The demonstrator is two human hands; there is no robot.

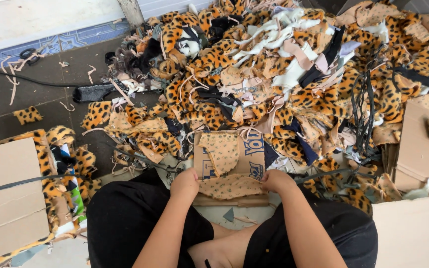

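Centrally, flattened cardboard box [250,149] overlaid with spotted tan fabric piece [229,186], left hand [184,183] and right hand [275,181] closed on its edges, leopard-print scrap heap [284,74] piled behind.

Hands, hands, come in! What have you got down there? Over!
Left hand and right hand both pinching a tan spotted cloth piece. Cloth lies on a cardboard sheet. Big heap of leopard-print scraps crowds right behind it.

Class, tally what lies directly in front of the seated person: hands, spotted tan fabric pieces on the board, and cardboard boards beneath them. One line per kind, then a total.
Hands: 2 (left hand, right hand)
Spotted tan fabric pieces: 2 (upper, lower)
Printed brown cardboard board: 1
Total: 5
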